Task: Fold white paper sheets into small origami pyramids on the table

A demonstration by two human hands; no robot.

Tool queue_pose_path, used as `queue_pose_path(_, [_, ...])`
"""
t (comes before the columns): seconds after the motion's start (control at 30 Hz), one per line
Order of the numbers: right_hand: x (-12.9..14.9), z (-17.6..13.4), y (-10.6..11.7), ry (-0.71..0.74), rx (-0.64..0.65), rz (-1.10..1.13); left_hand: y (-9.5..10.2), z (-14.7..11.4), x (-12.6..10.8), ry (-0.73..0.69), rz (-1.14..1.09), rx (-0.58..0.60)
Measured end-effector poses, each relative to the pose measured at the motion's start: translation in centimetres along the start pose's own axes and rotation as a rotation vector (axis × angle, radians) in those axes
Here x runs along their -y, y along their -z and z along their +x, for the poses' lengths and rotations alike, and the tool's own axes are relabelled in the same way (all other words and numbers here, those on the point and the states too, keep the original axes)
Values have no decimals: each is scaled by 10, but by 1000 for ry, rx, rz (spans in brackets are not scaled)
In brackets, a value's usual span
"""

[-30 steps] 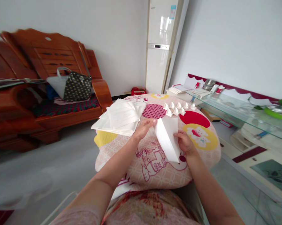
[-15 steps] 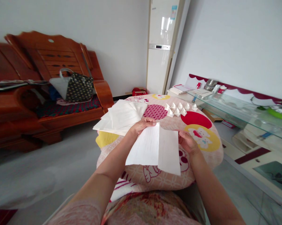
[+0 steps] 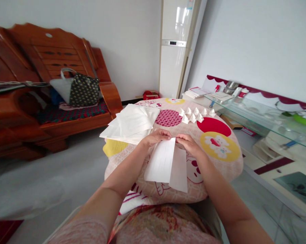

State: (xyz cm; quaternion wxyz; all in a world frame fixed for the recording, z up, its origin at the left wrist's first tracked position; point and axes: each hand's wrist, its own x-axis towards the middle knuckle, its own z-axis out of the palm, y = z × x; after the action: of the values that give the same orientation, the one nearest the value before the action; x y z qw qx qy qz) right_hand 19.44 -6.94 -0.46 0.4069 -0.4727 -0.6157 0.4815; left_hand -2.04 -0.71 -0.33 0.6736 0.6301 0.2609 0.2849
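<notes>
A white sheet of paper (image 3: 160, 166) hangs from both hands over the near part of the cloth-covered table (image 3: 219, 166). It has a lengthwise fold, with a wider left panel and a narrower right panel. My left hand (image 3: 159, 136) pinches its top edge near the fold. Close beside it, my right hand (image 3: 187, 141) also pinches the top edge, fingers pressed together. To the left lies a fanned stack of white paper sheets (image 3: 132, 123). Several small folded white paper pieces (image 3: 193, 117) stand in rows at the table's far right.
A glass-topped stand (image 3: 260, 118) with papers, a metal container and a cup runs along the right wall. At the left is a wooden bench (image 3: 58, 64) with a dark patterned bag (image 3: 84, 89). A tall white air conditioner (image 3: 172, 67) stands in the corner.
My right hand has moved left, close to my left hand, bringing the paper's right edge toward the fold. The sheet looks narrower. The view has shifted slightly.
</notes>
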Motion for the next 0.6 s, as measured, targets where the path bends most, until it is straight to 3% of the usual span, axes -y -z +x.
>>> queue_pose_path(0.17, [1, -3, -6, -52, -13, 133, 3, -9, 0, 6, -9, 0])
queue_pose_path(0.4, [10, -8, -16, -45, -25, 140, 5, -11, 0, 32, -30, 29])
queue_pose_path(0.6, [21, -11, -17, -38, 8, 110, -6, -11, -3, 20, -84, 41])
